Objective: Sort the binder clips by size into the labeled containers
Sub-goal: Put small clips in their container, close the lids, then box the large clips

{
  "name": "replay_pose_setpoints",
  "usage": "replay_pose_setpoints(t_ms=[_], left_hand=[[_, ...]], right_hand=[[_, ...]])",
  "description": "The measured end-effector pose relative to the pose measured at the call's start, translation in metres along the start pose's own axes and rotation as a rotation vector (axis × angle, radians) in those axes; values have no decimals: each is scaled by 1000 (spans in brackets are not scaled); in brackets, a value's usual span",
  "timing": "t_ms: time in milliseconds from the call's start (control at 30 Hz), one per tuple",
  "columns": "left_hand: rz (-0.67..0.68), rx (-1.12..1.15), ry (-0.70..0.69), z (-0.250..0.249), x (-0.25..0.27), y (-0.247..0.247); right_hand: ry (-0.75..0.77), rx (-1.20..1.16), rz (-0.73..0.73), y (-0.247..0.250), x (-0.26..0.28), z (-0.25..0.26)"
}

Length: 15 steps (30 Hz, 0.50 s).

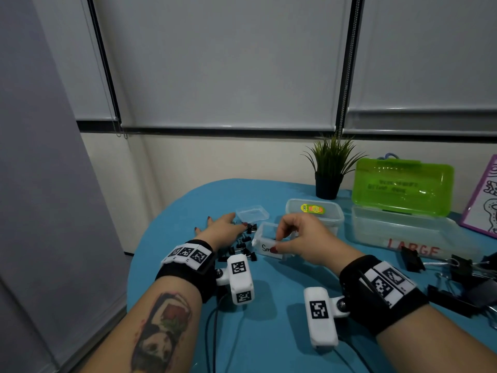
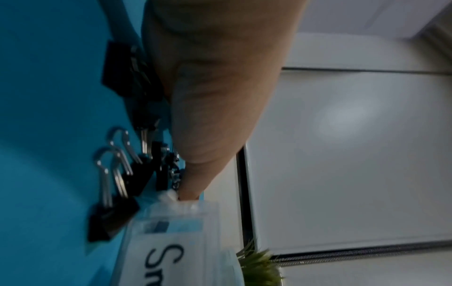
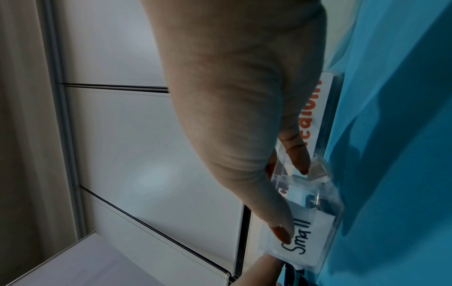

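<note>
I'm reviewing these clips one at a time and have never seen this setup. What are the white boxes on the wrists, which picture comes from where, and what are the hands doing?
There is no machine here: a person works with bare hands. The white boxes are cameras strapped to each wrist. The wide picture comes from a camera on the head; the two tilted close-ups look along each hand.

On the blue table lie small black clips on the left and bigger clips on the right. Further back stand a clear box marked LARGE with its green lid up, a lidded tub, a loose clear lid and a potted plant.

The right hand grips the little clear box labelled Small, tilting it. The left hand lies flat, fingers spread, over the small clips.
</note>
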<state>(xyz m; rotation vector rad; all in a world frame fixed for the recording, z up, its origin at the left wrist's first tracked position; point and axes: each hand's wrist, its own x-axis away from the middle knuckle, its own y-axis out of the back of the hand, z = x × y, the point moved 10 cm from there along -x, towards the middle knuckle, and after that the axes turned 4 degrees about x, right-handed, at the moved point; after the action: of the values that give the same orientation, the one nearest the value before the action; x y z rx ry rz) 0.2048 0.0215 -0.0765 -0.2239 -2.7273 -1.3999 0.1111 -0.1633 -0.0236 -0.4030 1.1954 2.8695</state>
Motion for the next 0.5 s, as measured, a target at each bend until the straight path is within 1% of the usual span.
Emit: replay_pose_setpoints(t_ms=[67,167,233,300,367,500], left_hand=[[-15,32,-6,5,-7,-1],[-34,139,-64,17,-39,-12],[-36,148,-98,8,-28,-10],[-16,99,-121,-4,-12,-7],[14,2,-126,-15,3,-4],[38,-152,-125,-28,10,-9]], right_hand=[[2,-8,-1,0,0,0],[9,-10,3,-1,0,1],[16,-4,3,-1,0,2],[19,-9,2,0,-1,2],[17,-23,3,0,-1,1],[22,-26,9,-2,-1,2]])
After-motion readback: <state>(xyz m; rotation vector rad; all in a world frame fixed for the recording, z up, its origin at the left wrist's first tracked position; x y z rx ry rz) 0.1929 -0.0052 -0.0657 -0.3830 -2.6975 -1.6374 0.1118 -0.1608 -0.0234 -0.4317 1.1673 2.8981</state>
